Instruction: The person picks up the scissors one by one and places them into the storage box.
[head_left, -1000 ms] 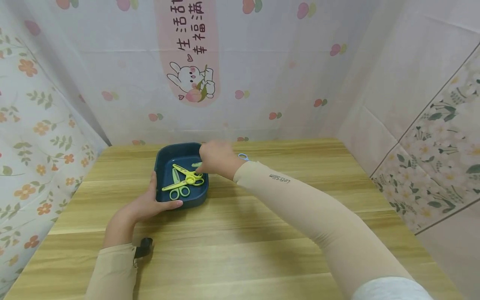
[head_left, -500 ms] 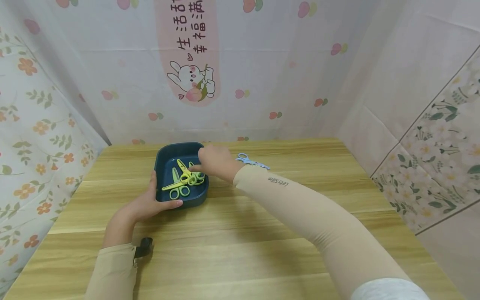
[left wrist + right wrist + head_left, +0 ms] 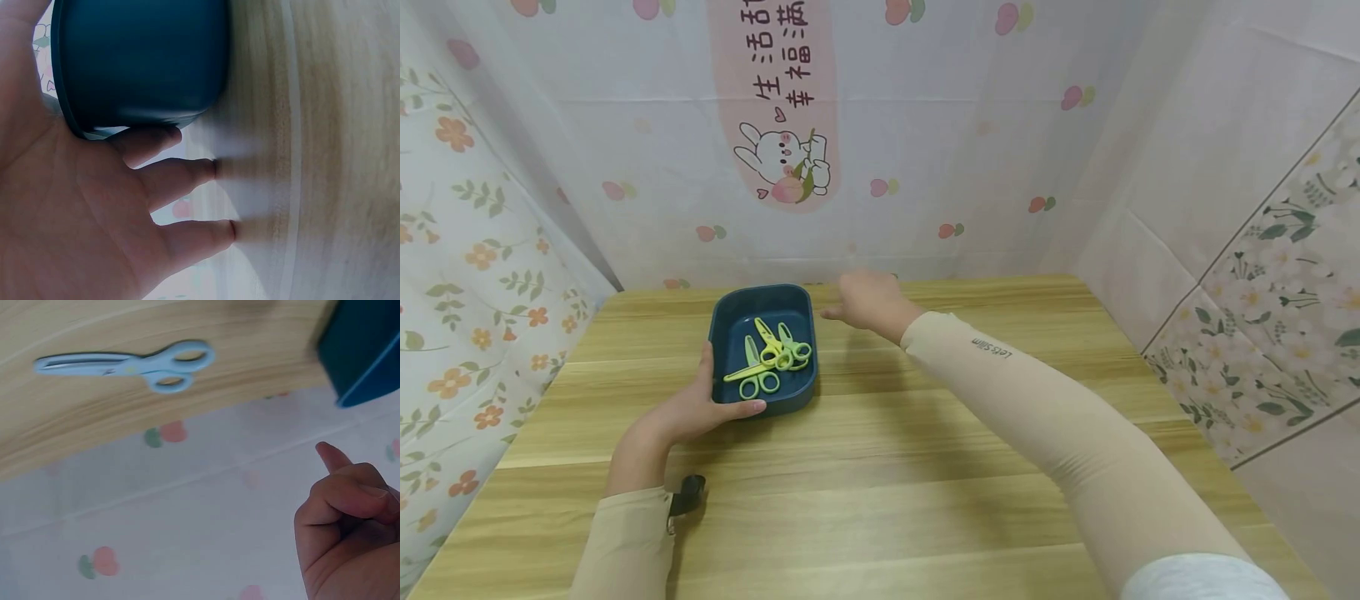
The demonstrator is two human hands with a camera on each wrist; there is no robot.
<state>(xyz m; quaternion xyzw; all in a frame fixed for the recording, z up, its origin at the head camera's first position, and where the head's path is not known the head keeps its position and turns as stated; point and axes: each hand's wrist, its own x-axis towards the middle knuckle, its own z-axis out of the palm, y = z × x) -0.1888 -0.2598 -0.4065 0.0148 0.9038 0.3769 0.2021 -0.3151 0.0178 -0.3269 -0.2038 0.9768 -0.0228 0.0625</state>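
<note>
In the head view a dark blue tray (image 3: 801,402) stands at the table's back left. Inside lie a yellow pair of scissors (image 3: 745,372) with spread blades and two green pairs of scissors, one at left (image 3: 752,348), the other at right (image 3: 786,333). My left hand (image 3: 696,408) touches the tray's near left corner, thumb on the near rim, fingers straight along the left side. My right hand (image 3: 868,300) hovers right of the tray, fingers curled but for one pointing out, holding nothing. Blue scissors (image 3: 134,364) lie on the table, hidden in the head view.
The wood-grain table (image 3: 865,492) ends at a patterned white curtain (image 3: 925,150) behind the tray. A floral curtain (image 3: 482,275) hangs at the left and a flowered panel (image 3: 1285,308) at the right. A black strap mount (image 3: 688,496) sits on my left wrist.
My right hand shifted the yellow scissors and right green scissors inside the tray, then withdrew to the right. It now covers the blue scissors in the head view. My left hand stayed put.
</note>
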